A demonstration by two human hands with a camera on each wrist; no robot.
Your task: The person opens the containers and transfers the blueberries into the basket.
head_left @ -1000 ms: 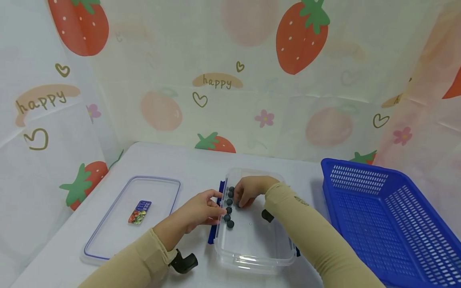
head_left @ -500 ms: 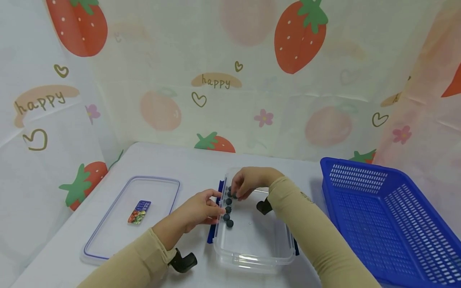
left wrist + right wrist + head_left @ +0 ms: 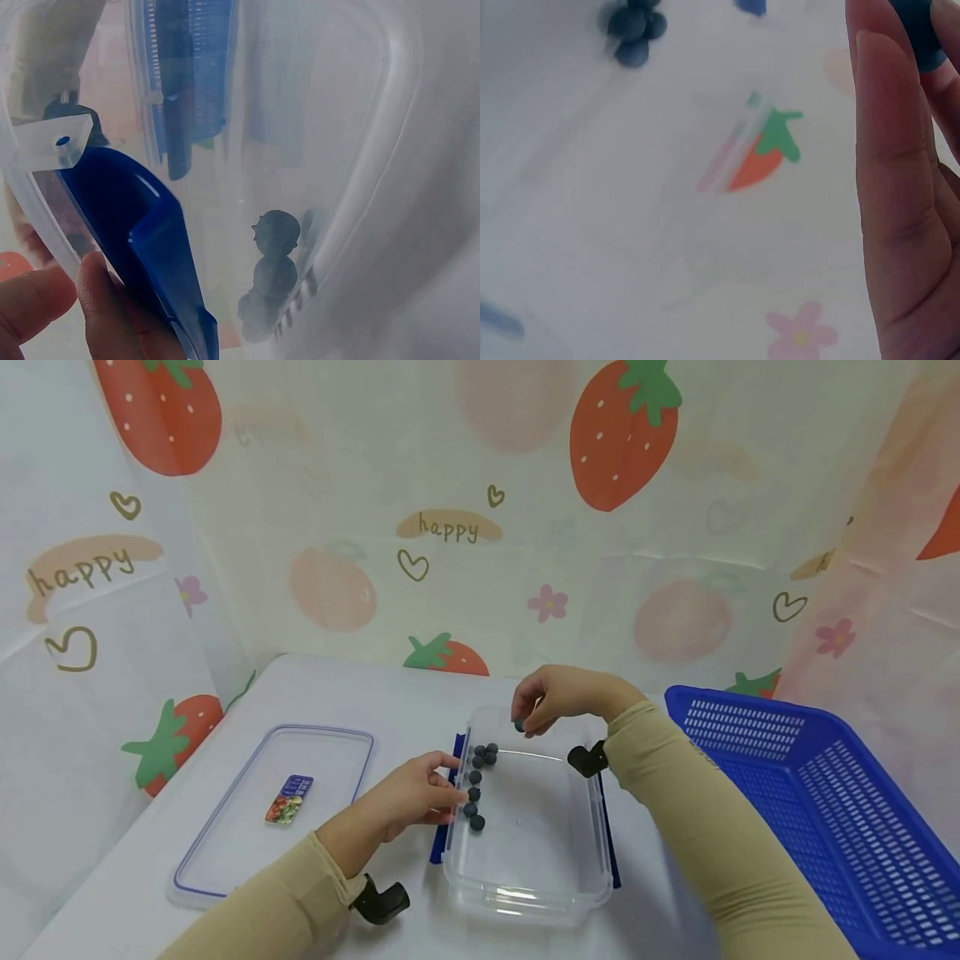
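Observation:
In the head view, several dark blueberries lie along the left inner side of a clear plastic box. My left hand grips this side by the rim, thumb and fingers at the blue latch. Through the wall, the left wrist view shows some of the berries bunched at the bottom. Over the box's far end, my right hand pinches a single blueberry between thumb and fingers. Its other fingers are partly hidden.
A clear lid with a blue seal lies left of the box, with a small printed card on it. To the right stands a large blue plastic basket. A printed cloth hangs behind the table.
My right hand has risen out of the box towards the far right, a blueberry pinched in its fingers. The far cluster of berries now shows. My left hand keeps its grip.

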